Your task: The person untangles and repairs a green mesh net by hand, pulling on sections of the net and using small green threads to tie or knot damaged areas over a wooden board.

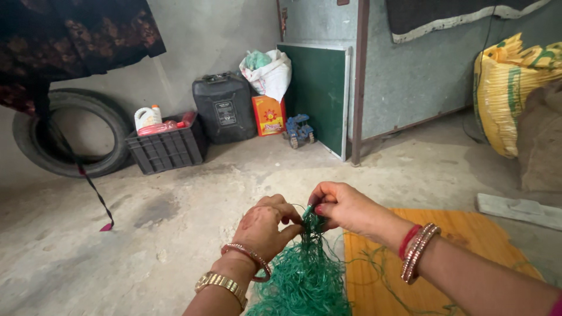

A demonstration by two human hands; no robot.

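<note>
We're pinching the top of the green netting (304, 266) with left hand (264, 228) and right hand (345, 206), grips pressed together, mat (468, 234) at 3 o'clock, keeping strands taut, I reckon.

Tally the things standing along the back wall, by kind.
Tyre: 1
Black crate: 1
Black jerrycan: 1
White sack: 1
Orange box: 1
Blue toy vehicle: 1
Green board: 1
Total: 7

One head-worn view, looking down and forward

It sits close above the left hand (263, 225) and right hand (345, 208), facing across the concrete floor (175, 222) toward the far wall (410, 76).
</note>
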